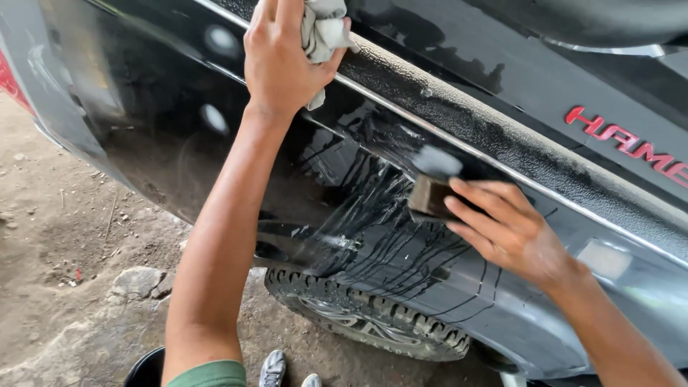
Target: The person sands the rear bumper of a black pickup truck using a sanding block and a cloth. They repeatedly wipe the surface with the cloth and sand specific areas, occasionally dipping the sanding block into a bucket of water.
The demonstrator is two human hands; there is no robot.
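My left hand (281,57) is raised against the black vehicle body panel (165,122) and grips a crumpled grey-white rag (322,32) near the textured black trim strip (459,122). My right hand (509,229) presses a small brown sanding block (428,197) flat on the wet panel, fingers spread over it. Dark streaks of water (387,244) run down the panel below the block toward the wheel arch.
A knobby tyre (373,322) sits under the panel. Bare dirt ground with a stone (136,281) lies to the left. A black bucket rim (147,369) and the toes of two shoes (276,369) show at the bottom edge. Red raised lettering (631,147) marks the upper right.
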